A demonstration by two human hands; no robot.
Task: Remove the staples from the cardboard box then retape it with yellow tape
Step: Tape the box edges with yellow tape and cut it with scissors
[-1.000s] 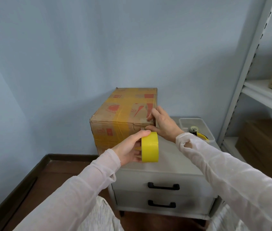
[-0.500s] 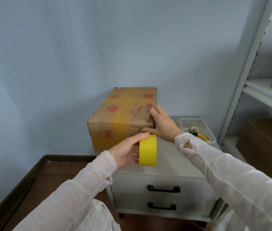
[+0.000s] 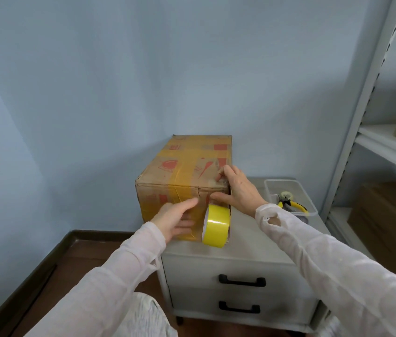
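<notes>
The cardboard box (image 3: 180, 171), brown with red print and old yellowish tape bands, stands on a white drawer cabinet (image 3: 253, 244). My right hand (image 3: 240, 190) wraps over its near right top corner, thumb on the front face and curled fingers on the top. A roll of yellow tape (image 3: 216, 226) stands on edge against the lower right of the box's front face. My left hand (image 3: 175, 218) lies just left of the roll, its fingers stretched along the front face and the thumb pointing up. Whether any finger reaches into the roll's core is hidden.
A clear plastic tub (image 3: 289, 195) on the cabinet's right side holds yellow-handled pliers (image 3: 291, 205). A white shelving rack (image 3: 367, 113) with brown boxes stands to the right. The blue wall is behind, and the dark wooden floor (image 3: 53, 268) lies to the left.
The tape roll has dropped lower and closer to the box front. My left thumb has come off the top of the roll and now lies on the box. The right hand stays at the corner.
</notes>
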